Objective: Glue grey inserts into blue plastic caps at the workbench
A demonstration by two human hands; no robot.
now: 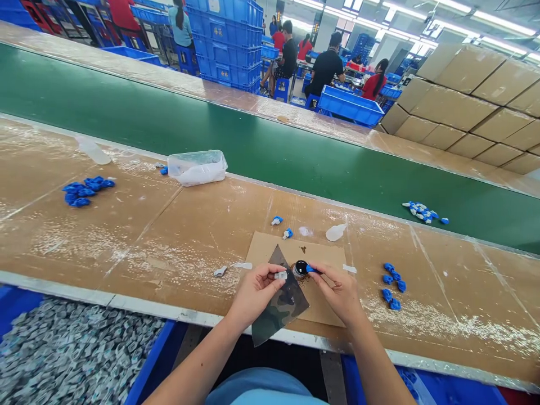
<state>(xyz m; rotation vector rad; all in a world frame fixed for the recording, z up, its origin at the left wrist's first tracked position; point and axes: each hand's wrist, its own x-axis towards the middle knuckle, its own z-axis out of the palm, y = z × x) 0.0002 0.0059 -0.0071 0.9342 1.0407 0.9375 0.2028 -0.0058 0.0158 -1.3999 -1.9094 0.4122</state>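
Observation:
My left hand (258, 291) pinches a small whitish plastic piece (280, 275) over a dark camouflage-patterned cloth (282, 304). Between thumb and fingers of my right hand (340, 289) is a small blue piece (311, 269), its tip at the rim of a small round jar (300, 268) of black contents. Jar and cloth rest on a cardboard sheet (324, 310), the cloth's lower corner hanging over the table edge. Two blue-and-white pieces (287, 233) lie just behind the sheet. A small grey-white piece (220, 271) is left of my left hand.
Blue pieces lie in groups at the right (394, 278) and far left (82, 191). A clear plastic box (197, 169) stands beside the green belt (253, 146). Below the table's left edge is a blue bin of grey pieces (76, 349). People sit beyond the belt.

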